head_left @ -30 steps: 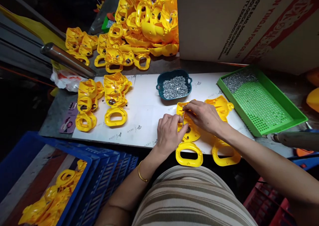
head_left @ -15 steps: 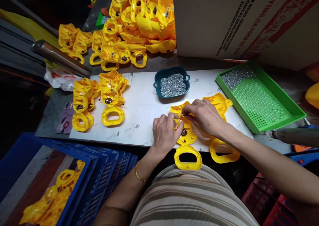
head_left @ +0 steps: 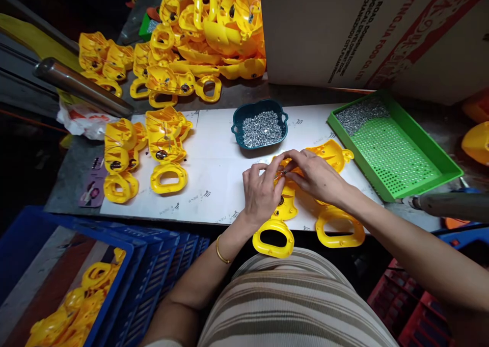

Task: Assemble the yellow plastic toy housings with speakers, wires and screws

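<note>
Both hands meet over a yellow plastic toy shell half (head_left: 286,208) with a ring-shaped handle (head_left: 273,239) at the front edge of the white board. My left hand (head_left: 262,191) has thumb and forefinger pinched near some thin wires inside the shell. My right hand (head_left: 315,176) pinches at the same spot from the other side. What lies between the fingertips is small and mostly covered. Under and beyond my right hand lies a second yellow shell half (head_left: 330,155), its ring handle (head_left: 340,227) towards me.
A dark teal basket (head_left: 239,133) of small metal screws stands behind my hands; a green tray (head_left: 424,181) with more is at right. Yellow shells with wires (head_left: 164,138) sit at left, a large pile (head_left: 229,36) behind. A cardboard box (head_left: 305,36) and blue crates (head_left: 130,270) flank the board.
My left hand has shifted right and up, closer to my right hand, and the fingertips now meet. The shell beneath has turned slightly, its handle swinging left. The whole view has moved a little.
</note>
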A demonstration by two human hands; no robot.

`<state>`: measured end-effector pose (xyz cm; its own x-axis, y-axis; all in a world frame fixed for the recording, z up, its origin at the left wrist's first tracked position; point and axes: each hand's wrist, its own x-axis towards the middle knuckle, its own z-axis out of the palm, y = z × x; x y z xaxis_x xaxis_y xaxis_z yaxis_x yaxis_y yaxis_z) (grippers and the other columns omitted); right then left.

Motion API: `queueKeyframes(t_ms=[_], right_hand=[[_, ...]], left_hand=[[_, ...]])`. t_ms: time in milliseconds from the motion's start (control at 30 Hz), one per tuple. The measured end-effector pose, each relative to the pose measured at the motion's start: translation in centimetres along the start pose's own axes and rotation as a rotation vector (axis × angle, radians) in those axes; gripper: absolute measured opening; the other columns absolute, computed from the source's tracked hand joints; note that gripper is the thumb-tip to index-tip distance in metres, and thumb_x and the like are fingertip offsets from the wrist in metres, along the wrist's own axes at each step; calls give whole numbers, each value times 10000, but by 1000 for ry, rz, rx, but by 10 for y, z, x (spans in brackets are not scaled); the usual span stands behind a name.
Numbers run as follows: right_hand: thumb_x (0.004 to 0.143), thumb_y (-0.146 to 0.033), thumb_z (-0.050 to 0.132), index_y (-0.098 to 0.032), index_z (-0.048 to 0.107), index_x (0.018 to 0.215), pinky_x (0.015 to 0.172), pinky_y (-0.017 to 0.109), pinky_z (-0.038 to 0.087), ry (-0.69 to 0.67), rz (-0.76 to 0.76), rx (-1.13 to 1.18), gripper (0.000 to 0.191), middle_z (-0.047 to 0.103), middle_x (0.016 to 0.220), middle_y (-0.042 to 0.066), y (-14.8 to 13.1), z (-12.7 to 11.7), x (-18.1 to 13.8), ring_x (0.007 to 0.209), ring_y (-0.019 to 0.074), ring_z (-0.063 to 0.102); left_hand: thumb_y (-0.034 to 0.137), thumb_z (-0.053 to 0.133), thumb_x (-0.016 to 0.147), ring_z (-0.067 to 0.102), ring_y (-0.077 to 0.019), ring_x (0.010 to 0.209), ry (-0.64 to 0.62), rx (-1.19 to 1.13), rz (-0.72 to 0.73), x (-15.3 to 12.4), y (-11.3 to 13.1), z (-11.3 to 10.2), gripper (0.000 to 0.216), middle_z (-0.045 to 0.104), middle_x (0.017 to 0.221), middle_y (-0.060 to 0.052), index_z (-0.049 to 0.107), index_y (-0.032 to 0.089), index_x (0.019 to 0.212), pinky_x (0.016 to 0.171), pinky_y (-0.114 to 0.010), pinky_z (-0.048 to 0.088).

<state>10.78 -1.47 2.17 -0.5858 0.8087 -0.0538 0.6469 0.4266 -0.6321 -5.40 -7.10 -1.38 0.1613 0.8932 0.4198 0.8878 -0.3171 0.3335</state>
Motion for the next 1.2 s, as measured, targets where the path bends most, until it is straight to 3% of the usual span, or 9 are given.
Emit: queueKeyframes(t_ms=[233, 367, 567, 733, 900, 1100, 1200], right_hand=[[882, -164, 498, -203, 549, 1104, 849, 427, 353, 85, 15, -99, 231, 737, 975, 74, -7, 2, -5, 1002, 298, 536], [869, -166, 492, -197, 528, 1120, 840, 421, 318, 107, 35, -110, 255, 737, 975, 74, -11, 5, -8, 977, 290, 532], [834, -130, 447, -134, 452, 1244, 837, 416, 299, 1, 14, -268, 411, 713, 919, 114, -16, 6, -3, 973, 300, 526], [839, -127, 457, -125, 351, 1384, 881, 430, 332, -80, 16, -216, 555, 698, 969, 123, -13, -1, 1, 1014, 298, 537], [836, -125, 493, -127, 267, 1466, 926, 463, 379, -142, 28, -104, 668, 698, 1003, 113, -8, -8, 7, 1023, 289, 550], [831, -129, 539, -138, 315, 1461, 898, 444, 449, -127, 6, -21, 669, 707, 961, 90, -1, -9, 11, 982, 274, 581], [862, -151, 512, -186, 449, 1366, 909, 433, 466, -4, -111, 22, 510, 677, 1068, 101, 1, -9, 3, 1033, 256, 579]], left_hand=[[172, 591, 887, 560, -212, 924, 18, -19, 9, -1, 0, 0, 427, 711, 994, -44, 498, 188, 1304, 888, -378, 314], [151, 598, 852, 574, -218, 917, 9, -40, -17, -2, 1, 0, 462, 717, 911, -28, 489, 175, 1301, 937, -403, 294], [213, 641, 856, 612, -208, 873, 3, -19, -13, 1, 0, -3, 457, 735, 916, -35, 502, 178, 1290, 977, -428, 276], [249, 629, 900, 638, -205, 847, 39, 3, 83, 0, -4, -4, 199, 738, 758, 0, 636, 218, 1096, 987, -445, 265], [216, 586, 930, 640, -183, 822, 39, -3, 138, 0, -6, -7, 173, 722, 702, 18, 665, 215, 1084, 1026, -463, 243], [259, 603, 920, 595, -223, 945, -49, 30, 130, 5, -10, -10, 156, 735, 784, -9, 697, 238, 1042, 1045, -505, 221], [296, 625, 904, 569, -234, 976, -68, 19, 96, 5, -14, -10, 134, 729, 835, -18, 716, 252, 992, 1035, -522, 232]])
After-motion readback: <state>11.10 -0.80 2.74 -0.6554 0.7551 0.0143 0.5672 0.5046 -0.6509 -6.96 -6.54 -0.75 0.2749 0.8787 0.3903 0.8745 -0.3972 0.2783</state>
